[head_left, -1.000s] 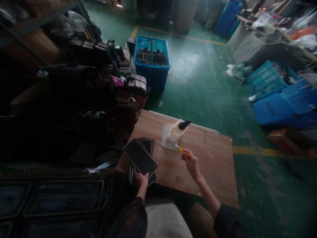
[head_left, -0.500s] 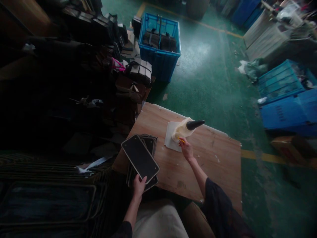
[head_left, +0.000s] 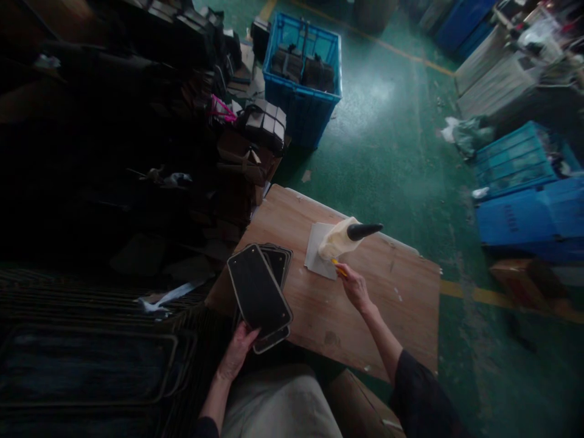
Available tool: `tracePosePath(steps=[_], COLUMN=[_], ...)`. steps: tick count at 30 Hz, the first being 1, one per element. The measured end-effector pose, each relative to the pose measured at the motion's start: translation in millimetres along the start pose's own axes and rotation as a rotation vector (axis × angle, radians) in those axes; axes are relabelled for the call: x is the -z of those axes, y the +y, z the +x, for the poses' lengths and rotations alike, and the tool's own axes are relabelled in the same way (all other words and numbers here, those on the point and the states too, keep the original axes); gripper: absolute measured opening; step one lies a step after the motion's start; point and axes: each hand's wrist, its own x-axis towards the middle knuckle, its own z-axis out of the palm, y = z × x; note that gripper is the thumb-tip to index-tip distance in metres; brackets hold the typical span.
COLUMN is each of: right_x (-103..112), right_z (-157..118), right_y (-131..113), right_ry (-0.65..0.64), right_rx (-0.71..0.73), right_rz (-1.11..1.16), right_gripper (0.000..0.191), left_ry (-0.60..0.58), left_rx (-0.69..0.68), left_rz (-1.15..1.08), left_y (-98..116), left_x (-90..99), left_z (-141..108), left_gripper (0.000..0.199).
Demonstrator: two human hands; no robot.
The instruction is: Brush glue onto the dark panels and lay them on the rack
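My left hand [head_left: 239, 345] grips the near end of a black rectangular panel [head_left: 259, 286] with rounded corners, a pale edge and small studs near its corners. That panel lies at an angle over a stack of similar black panels [head_left: 283, 260] on the wooden board. Between the fingers of my right hand [head_left: 356, 287] is a thin yellow stick [head_left: 340, 267]; whether its tip bears bristles I cannot make out. Just beyond it, a cream-coloured container [head_left: 336, 240] with a black cone-shaped end [head_left: 364, 231] leans on a light grey sheet [head_left: 314, 258].
The wooden board [head_left: 365, 316] stands before my knees. Many more panels [head_left: 91, 365] are stacked at the lower left. Bundled goods [head_left: 264, 125] and a blue crate [head_left: 301, 91] stand beyond. Blue bins [head_left: 524, 213] and a carton [head_left: 520, 280] are on the right.
My right hand has drawn the yellow stick slightly back from the container, toward me. My left hand has shifted left, and its panel has turned to point more away from me.
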Motion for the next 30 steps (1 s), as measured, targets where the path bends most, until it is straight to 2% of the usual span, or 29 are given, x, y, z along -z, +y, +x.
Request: tracePosePath(steps=[3,8,12,16,19,21,23,25,27,30], right_x=[2,-22,-44,-41,-31,-28,-30,-38,-50,-67], right_z=[-8,6,13,-4,-22,-30,-35,-36,-32,-16], right_y=[-9,-16,-7,2,-8,-29,-59,-93,-123,-148], right_ry=[0.074,0.326,0.533,0.586,0.568,0.542,0.471,0.321,0.135,-0.126], right_rx=[-0.122,-0.396,-0.658,-0.699,-0.692,-0.672,-0.629,-0.530,-0.362,-0.043], right_rz=[0.120,0.703,1.007,1.033,1.012,1.002,0.976,0.902,0.753,0.444], right_gripper=[0.037,0.047,0.043,0.034,0.031,0.033,0.035,0.038,0.036,0.031], left_ry=[-0.007,-0.099,-0.087,-0.029,0.058,0.118,0.153,0.160,0.158,0.164], left_rx=[-0.039,-0.100,-0.062,0.035,0.090,0.108,0.105,0.093,0.088,0.092], left_rz=[0.080,0.206,0.211,0.180,0.174,0.173,0.175,0.186,0.205,0.247], left_y=[9,18,1,-22,-31,-35,-38,-40,-41,-41], left_x=[6.3,8.2,11.1,16.7,17.9,17.8,18.0,19.0,20.4,22.4], left_z=[0,3,5,4,4,4,5,7,9,10], left_gripper=[0.061,0.050,0.049,0.052,0.052,0.050,0.049,0.046,0.043,0.036])
